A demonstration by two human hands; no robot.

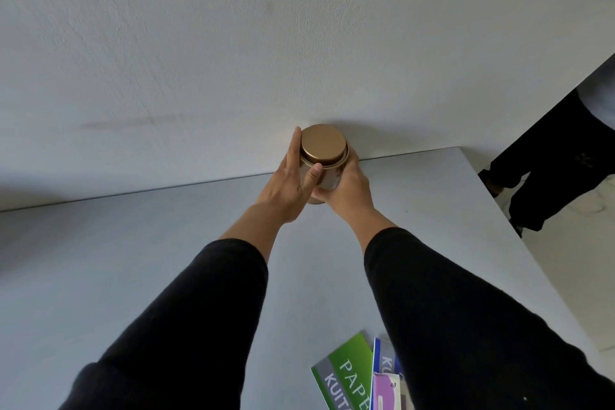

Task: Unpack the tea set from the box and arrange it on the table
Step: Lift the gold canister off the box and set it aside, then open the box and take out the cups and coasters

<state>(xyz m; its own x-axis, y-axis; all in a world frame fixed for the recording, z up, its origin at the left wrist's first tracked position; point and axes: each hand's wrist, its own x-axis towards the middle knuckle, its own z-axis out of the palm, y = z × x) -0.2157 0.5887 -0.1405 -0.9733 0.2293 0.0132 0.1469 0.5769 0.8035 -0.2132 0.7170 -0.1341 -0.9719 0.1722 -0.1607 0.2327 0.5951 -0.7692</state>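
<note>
A round bronze-coloured tin [322,150] with a flat lid stands upright at the far edge of the pale grey table [133,260], close to the white wall. My left hand [287,185] presses against its left side, fingers stretched up along it and thumb across the front. My right hand [349,188] wraps the tin's right side and lower front. Both hands hold the tin between them; its base is mostly hidden by my fingers. Both arms are in black sleeves. No box is in view.
Near the table's front edge lie a green booklet [346,376], a blue one [386,359] and a purple-and-white card [386,393]. The table's right edge runs diagonally; beyond it another person in black trousers [545,176] stands on a light floor.
</note>
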